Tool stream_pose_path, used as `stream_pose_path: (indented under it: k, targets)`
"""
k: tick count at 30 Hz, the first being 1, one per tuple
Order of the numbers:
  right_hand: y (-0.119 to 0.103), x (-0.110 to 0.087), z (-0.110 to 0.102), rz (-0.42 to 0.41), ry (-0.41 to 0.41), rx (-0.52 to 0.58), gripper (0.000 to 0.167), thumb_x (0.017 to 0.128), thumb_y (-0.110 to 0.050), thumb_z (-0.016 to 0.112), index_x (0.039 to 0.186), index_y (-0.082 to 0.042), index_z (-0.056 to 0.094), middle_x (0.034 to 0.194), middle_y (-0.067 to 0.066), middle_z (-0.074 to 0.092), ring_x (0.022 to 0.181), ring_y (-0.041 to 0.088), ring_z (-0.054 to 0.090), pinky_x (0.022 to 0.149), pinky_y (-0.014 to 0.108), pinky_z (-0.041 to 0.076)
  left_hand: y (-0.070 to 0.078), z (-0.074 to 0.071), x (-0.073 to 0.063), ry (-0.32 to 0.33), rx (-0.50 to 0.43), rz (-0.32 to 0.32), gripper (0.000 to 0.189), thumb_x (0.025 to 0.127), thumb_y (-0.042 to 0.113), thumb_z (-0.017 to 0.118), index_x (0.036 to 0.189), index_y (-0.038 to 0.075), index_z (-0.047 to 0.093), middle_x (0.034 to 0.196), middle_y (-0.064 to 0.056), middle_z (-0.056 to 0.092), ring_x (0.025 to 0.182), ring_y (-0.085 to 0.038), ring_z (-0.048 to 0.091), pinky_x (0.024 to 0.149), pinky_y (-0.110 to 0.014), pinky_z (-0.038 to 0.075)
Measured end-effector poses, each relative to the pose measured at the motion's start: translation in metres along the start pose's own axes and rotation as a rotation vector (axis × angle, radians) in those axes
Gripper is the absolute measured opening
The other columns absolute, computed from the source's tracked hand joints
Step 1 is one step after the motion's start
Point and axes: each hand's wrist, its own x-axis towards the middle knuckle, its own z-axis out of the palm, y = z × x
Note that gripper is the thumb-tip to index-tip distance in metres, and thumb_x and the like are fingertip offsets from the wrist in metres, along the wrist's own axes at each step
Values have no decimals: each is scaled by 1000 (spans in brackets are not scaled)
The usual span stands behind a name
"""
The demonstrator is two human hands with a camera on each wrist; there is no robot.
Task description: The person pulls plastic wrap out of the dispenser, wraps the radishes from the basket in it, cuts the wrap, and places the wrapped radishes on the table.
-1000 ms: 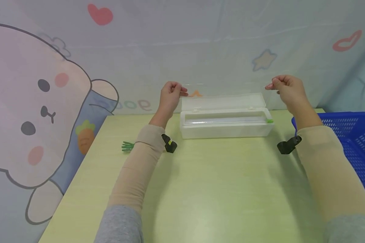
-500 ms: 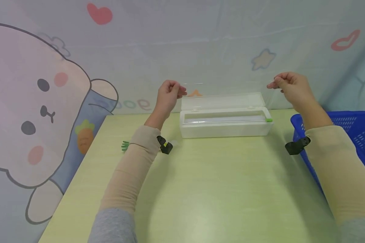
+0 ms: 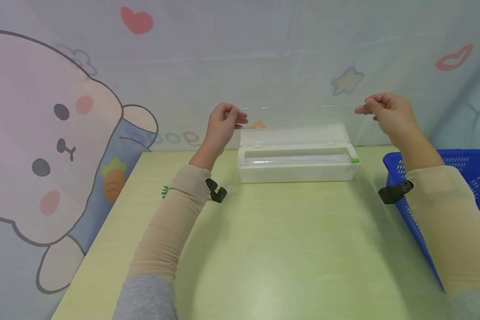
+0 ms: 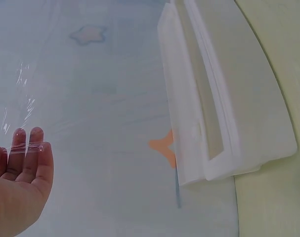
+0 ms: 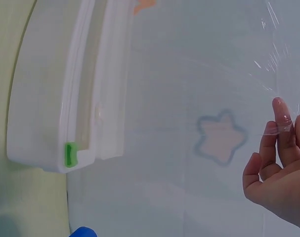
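A sheet of clear cling film (image 4: 28, 106) is stretched between both hands, above a long white cling film box (image 3: 298, 173). My left hand (image 3: 223, 122) pinches one corner of the film between thumb and forefinger, above the box's left end. Opposite it, my right hand (image 3: 394, 114) pinches the other corner, beyond the box's right end. The film's top edge shows as a thin bright line. The box's lid (image 3: 294, 134) stands raised at the back, and a green slider (image 3: 354, 160) sits at the right end of its front edge.
A blue perforated basket (image 3: 392, 161) stands at the right, partly behind the right forearm. Green stalks (image 3: 165, 192) lie at the left, mostly hidden by the left sleeve. A printed curtain (image 3: 288, 80) hangs behind the table (image 3: 280, 240).
My right hand has moved right and slightly up; my left hand has risen a little. The film's top edge is higher and looks more taut. The box has stayed in place.
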Motion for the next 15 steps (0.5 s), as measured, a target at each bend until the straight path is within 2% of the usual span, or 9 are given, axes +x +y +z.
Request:
stream_pose_path:
  k: [2,7,10,15]
  targets:
    - [-1,-2,-2,-2,3,-11,28,96,-45,44,110,-23,55,87,-30,66,103,-1,50,99,28,34,1,1,0,-5,-3,6,11,103,15,44,101,8,52,96,-5,66,94,-20,66,85,-30,51]
    - [1,-9,-8,-62,-2,-92,30,99,-42,43,110,-17,56,90,-29,65,94,-3,53,86,16,38,1,1,-5,-22,-16,3,12,103,15,44,103,7,52,99,-7,66,95,-21,66,85,-31,52]
    - [4,-17,-9,-118,-19,-132,29,100,-37,43,107,-13,58,89,-29,65,90,-5,55,76,11,39,-1,-1,-12,-40,-30,-8,12,103,14,44,104,6,52,102,-9,66,95,-20,66,85,-32,52]
    - [11,-37,-12,-191,-51,-160,29,102,-32,43,105,-8,58,88,-29,63,88,-8,56,74,8,40,-6,-8,-27,-93,-31,5,10,102,12,45,103,4,52,107,-12,63,96,-21,62,84,-31,52]
